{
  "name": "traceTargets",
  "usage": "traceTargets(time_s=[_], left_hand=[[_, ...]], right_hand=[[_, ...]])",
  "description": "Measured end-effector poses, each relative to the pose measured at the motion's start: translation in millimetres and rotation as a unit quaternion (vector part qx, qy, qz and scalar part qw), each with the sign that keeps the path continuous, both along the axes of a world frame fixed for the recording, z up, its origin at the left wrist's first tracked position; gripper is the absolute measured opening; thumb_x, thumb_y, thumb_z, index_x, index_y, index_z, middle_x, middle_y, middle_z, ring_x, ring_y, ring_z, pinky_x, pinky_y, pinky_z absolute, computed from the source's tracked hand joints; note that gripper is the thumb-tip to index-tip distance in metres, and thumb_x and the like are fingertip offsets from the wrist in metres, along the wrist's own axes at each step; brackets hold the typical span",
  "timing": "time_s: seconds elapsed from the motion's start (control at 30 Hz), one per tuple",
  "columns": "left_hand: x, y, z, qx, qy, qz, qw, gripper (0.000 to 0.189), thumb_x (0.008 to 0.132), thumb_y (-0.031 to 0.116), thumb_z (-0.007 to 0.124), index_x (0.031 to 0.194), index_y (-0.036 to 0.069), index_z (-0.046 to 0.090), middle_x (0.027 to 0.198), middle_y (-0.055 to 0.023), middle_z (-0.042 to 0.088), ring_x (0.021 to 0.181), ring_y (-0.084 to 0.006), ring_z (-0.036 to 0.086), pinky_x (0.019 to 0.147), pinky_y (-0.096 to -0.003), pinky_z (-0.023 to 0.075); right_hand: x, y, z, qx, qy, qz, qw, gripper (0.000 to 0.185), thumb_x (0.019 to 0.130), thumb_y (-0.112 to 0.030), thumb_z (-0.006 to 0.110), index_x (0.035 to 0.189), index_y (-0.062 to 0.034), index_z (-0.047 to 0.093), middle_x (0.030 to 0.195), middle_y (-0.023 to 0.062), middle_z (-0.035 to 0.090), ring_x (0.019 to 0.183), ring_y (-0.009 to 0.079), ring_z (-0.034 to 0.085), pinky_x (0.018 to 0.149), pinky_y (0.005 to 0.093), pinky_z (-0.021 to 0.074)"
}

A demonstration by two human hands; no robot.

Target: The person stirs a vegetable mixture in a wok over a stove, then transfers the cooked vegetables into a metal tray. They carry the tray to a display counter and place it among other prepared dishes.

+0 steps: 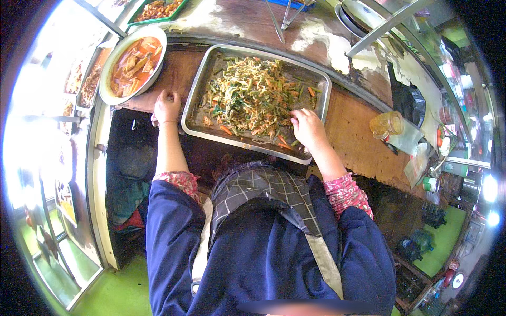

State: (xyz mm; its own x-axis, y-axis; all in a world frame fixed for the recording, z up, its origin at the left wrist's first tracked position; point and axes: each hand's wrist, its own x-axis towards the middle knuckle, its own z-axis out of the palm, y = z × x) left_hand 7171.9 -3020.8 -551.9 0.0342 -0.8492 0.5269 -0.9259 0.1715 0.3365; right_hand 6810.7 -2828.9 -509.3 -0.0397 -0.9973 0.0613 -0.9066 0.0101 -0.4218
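A rectangular metal tray [326,94] on the wooden counter holds a heap of mixed shredded vegetables [253,94], with greens, beans and carrot strips. My right hand [310,128] reaches over the tray's right side, its fingertips at the edge of the heap. Whether they pinch any of the food cannot be made out. My left hand [168,107] is at the counter's front edge, between the tray and a white bowl [158,77] of orange-red stew [136,65]. Its fingers are curled, and a small pinkish patch shows beside it, too unclear to name.
Metal tongs [284,23] lie on the raised ledge behind the tray. Stacked plates [357,17] stand at the back right. A glass jar [389,123] lies right of the tray, near a black plastic bag [409,96]. Metal frame bars [389,27] cross the upper right.
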Motion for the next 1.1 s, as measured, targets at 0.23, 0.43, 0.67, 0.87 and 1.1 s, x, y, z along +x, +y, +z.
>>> traceTargets(time_s=[0.23, 0.43, 0.67, 0.87, 1.1], left_hand=[[0, 3, 8, 0.137, -0.010, 0.026, 0.990, 0.042, 0.075, 0.037, 0.056, 0.093, -0.001, 0.058, 0.093, -0.0211, 0.060, 0.089, -0.0355, 0.057, 0.079, -0.0403, 0.0442], [6, -1, -8, -0.003, -0.006, 0.009, 1.000, 0.029, 0.074, 0.032, 0.056, 0.076, 0.003, 0.058, 0.078, -0.0178, 0.061, 0.075, -0.0351, 0.058, 0.069, -0.0414, 0.0461], [6, 3, -2, 0.033, -0.014, 0.031, 0.999, 0.033, 0.074, 0.033, 0.056, 0.082, 0.001, 0.059, 0.081, -0.0182, 0.061, 0.079, -0.0346, 0.058, 0.071, -0.0410, 0.0464], [6, 9, 10, 0.040, 0.002, 0.023, 0.999, 0.032, 0.075, 0.030, 0.057, 0.083, 0.000, 0.059, 0.082, -0.0181, 0.061, 0.079, -0.0342, 0.058, 0.073, -0.0403, 0.0465], [-11, 5, 27, 0.055, 0.008, 0.023, 0.998, 0.031, 0.077, 0.029, 0.056, 0.083, -0.001, 0.058, 0.084, -0.0199, 0.060, 0.080, -0.0361, 0.057, 0.073, -0.0418, 0.0456]], right_hand=[[12, 7, 0, -0.029, 0.062, 0.024, 0.997, 0.028, 0.070, -0.017, 0.064, 0.092, -0.0020, 0.054, 0.085, 0.0141, 0.051, 0.084, 0.0309, 0.054, 0.072, 0.0391, 0.0472], [13, 7, -3, -0.025, 0.058, 0.032, 0.998, 0.018, 0.072, -0.014, 0.062, 0.084, -0.0021, 0.056, 0.081, 0.0130, 0.050, 0.081, 0.0299, 0.054, 0.071, 0.0381, 0.0471], [-12, 9, 27, -0.068, -0.138, -0.001, 0.988, 0.012, 0.078, -0.014, 0.061, 0.083, -0.0040, 0.058, 0.077, 0.0090, 0.057, 0.064, 0.0197, 0.056, 0.059, 0.0309, 0.0454], [-3, 8, 98, -0.095, -0.259, -0.035, 0.961, 0.014, 0.077, -0.012, 0.065, 0.084, -0.0023, 0.058, 0.070, 0.0034, 0.054, 0.060, 0.0103, 0.052, 0.055, 0.0237, 0.0416], [6, 34, 261, -0.215, -0.450, 0.264, 0.826, 0.009, 0.078, -0.004, 0.058, 0.087, -0.0035, 0.059, 0.070, 0.0030, 0.052, 0.062, 0.0125, 0.047, 0.055, 0.0243, 0.0381]])
